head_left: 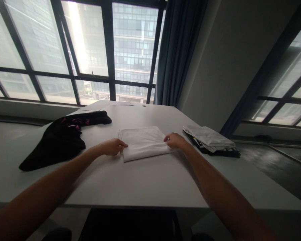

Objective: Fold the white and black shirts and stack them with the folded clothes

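A folded white cloth lies flat in the middle of the white table. My left hand pinches the cloth's left edge with its fingers closed. At the right edge, my right hand grips the cloth in the same way. Both arms reach forward over the table from the near side.
A crumpled black garment with pink print lies on the table's left part. A stack of folded clothes, light on top and dark below, sits at the right edge. Papers lie at the far end by the windows. A dark chair stands below the near edge.
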Available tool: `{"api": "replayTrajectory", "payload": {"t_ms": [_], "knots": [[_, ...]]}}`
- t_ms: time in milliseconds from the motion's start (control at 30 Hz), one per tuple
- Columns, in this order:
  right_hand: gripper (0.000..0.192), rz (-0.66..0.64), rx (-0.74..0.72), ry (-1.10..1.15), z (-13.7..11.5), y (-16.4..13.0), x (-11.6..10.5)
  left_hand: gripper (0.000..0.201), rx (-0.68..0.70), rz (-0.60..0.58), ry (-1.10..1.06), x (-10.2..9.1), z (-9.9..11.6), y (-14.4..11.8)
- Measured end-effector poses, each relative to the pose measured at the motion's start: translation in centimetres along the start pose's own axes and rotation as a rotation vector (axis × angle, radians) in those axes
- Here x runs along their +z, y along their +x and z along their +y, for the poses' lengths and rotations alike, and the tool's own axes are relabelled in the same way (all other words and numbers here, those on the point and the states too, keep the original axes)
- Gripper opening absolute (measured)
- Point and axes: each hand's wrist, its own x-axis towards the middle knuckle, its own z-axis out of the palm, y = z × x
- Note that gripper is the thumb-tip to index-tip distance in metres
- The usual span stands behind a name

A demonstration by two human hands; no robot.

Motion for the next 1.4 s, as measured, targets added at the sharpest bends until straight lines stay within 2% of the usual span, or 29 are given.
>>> {"api": "replayTrajectory", "payload": {"t_ms": [67, 133, 167, 233, 333, 400, 500, 633, 733, 833, 967, 1100, 1233, 1300, 1400], "knots": [[0.029, 0.131, -0.035, -0.077, -1.0, -0.6, 0.0, 0.035, 0.026, 0.190, 0.150, 0.0, 1.1, -0.3], [0.035, 0.291, -0.176, -0.058, -2.6, -1.1, 0.5, 0.040, 0.116, 0.387, 0.205, 0.6, 2.1, -0.2], [0.040, 0.330, -0.270, -0.015, -3.5, -1.3, 1.0, 0.044, 0.188, 0.436, 0.185, 1.1, 2.4, 0.0], [0.049, 0.287, -0.442, 0.071, -5.2, -1.5, 2.2, 0.053, 0.344, 0.404, 0.132, 2.4, 2.6, 0.5], [0.054, 0.077, -0.544, 0.096, -6.6, -1.6, 3.9, 0.063, 0.419, 0.170, 0.134, 4.4, 2.2, 1.2], [0.058, -0.030, -0.516, 0.092, -6.5, -1.3, 4.6, 0.064, 0.398, 0.057, 0.155, 5.1, 1.7, 1.6], [0.070, -0.098, -0.425, 0.091, -5.2, -0.3, 4.8, 0.064, 0.384, 0.030, 0.162, 5.4, 1.2, 1.8], [0.073, -0.109, -0.253, 0.065, -2.9, 1.3, 4.7, 0.069, 0.318, 0.053, 0.170, 4.9, 0.7, 1.9], [0.072, -0.100, -0.120, 0.064, -1.5, 2.0, 4.8, 0.076, 0.201, 0.039, 0.175, 4.2, 0.2, 1.9], [0.073, -0.077, -0.048, 0.079, -0.7, 2.3, 5.1, 0.077, 0.082, 0.029, 0.178, 3.7, -0.7, 2.0], [0.069, -0.022, -0.112, 0.116, -0.1, 2.6, 5.5, 0.071, 0.006, 0.087, 0.197, 3.3, -1.9, 2.3], [0.062, 0.106, -0.215, 0.236, 0.1, 2.4, 5.3, 0.061, 0.075, 0.185, 0.234, 2.5, -2.2, 2.6], [0.060, 0.245, -0.055, 0.407, -0.2, 2.0, 4.4, 0.058, 0.109, 0.259, 0.237, 1.2, -1.8, 2.6], [0.065, 0.208, 0.045, 0.482, -0.5, 1.6, 3.9, 0.060, 0.099, 0.288, 0.251, 0.7, -1.6, 2.6], [0.070, 0.051, 0.098, 0.538, -1.1, 0.8, 3.2, 0.064, 0.050, 0.277, 0.280, 0.6, -1.3, 2.2]]}}
